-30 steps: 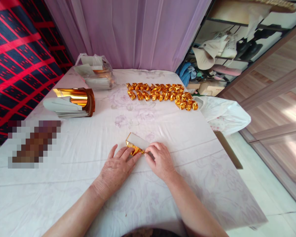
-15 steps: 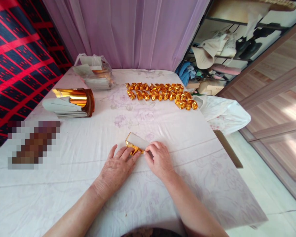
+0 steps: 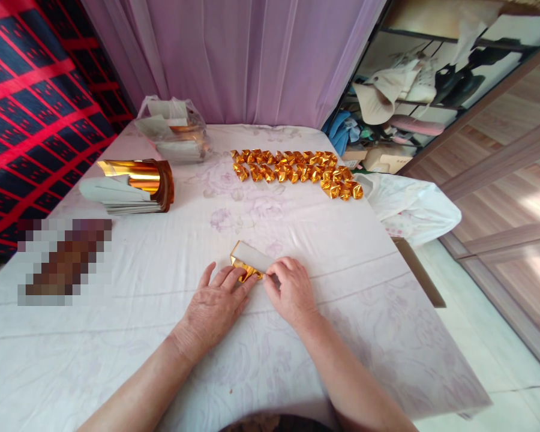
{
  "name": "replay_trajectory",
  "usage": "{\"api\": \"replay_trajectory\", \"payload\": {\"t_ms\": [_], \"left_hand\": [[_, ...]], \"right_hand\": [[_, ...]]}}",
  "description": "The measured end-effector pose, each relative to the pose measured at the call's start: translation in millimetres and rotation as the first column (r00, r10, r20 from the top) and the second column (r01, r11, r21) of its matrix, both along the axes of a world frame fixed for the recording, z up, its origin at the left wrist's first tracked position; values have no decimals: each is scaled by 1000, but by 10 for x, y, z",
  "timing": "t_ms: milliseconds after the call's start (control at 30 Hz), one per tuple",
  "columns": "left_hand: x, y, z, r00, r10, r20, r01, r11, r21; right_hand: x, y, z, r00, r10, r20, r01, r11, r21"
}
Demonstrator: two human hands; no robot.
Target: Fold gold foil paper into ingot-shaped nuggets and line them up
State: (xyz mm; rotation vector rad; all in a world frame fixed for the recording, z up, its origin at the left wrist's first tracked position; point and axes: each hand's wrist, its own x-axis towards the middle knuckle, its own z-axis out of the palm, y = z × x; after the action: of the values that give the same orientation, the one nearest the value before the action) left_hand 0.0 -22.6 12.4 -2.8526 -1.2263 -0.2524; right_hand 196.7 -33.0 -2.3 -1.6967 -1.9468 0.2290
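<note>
Left hand [image 3: 213,303] lies palm down, fingers spread and flat, fingertips pressing the near gold end of a small foil paper piece [image 3: 251,263]; no closed grip, hand is open on top of it. Right hand [image 3: 292,289] is curled, thumb and forefinger pinched on the right edge of the same piece, so that grip is closed on the paper. The two hands nearly touch at the fold.

Foil paper piece: partly folded, white side up on the far half, crumpled gold at the near-left corner, lying flat on the desk [image 3: 117,336] near its front middle. Desk is covered with a pale floral cloth.

Further out, far centre: folded gold pieces [image 3: 297,171] set in about two rows, running left to right, the right end bunched toward the desk edge. Far left: stack of gold foil sheets [image 3: 132,187], top sheets curled over showing gold, white backs below. Behind it, at the far corner, a clear plastic bag [image 3: 173,129] with more sheets inside. Left of the hands, well apart, a blurred-out patch; cannot tell what it is.

Off the right edge of the desk: white plastic bag [image 3: 409,207] hanging beside it. Behind the desk a purple curtain [image 3: 243,60]; left, red and dark patterned fabric [image 3: 31,96]; right, shelves with a hat [image 3: 375,99] and clutter.
</note>
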Motion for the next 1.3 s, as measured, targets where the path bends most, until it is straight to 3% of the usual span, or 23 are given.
{"api": "replay_trajectory", "payload": {"t_ms": [1300], "left_hand": [[20, 2, 5, 1000, 14, -12, -15, 999, -31]], "right_hand": [[-22, -7, -18, 1000, -27, 12, 27, 999, 32]]}}
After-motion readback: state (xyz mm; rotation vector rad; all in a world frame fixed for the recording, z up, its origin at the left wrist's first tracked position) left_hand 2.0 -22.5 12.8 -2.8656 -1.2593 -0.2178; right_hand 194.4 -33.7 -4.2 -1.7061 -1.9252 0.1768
